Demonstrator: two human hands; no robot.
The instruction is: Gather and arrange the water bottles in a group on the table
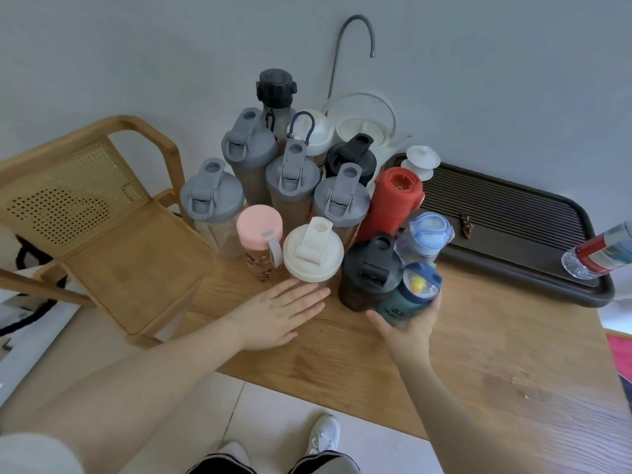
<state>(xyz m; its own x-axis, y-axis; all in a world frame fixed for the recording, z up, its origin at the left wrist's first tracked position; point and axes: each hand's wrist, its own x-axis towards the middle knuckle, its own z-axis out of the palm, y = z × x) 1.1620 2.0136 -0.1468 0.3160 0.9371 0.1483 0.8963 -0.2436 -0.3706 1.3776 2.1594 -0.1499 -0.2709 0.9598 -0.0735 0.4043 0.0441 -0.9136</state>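
Several bottles stand clustered at the far left of the wooden table (478, 364): grey-lidded shakers (212, 191), a pink-lidded bottle (259, 227), a cream-lidded shaker (313, 249), a red bottle (393, 200), a light blue bottle (425, 237) and a black-lidded shaker (371, 268). My right hand (408, 326) is wrapped around a small teal bottle (407, 295) with a duck in its lid, pressed against the black shaker. My left hand (277, 313) lies flat and open on the table, fingertips at the base of the cream-lidded shaker.
A dark tea tray (513, 234) lies at the back right, with a clear plastic bottle (602, 251) lying at its right end and a white lidded cup (420, 162). A white kettle (366, 121) and a curved tap stand behind. A wooden chair (113, 234) is at left.
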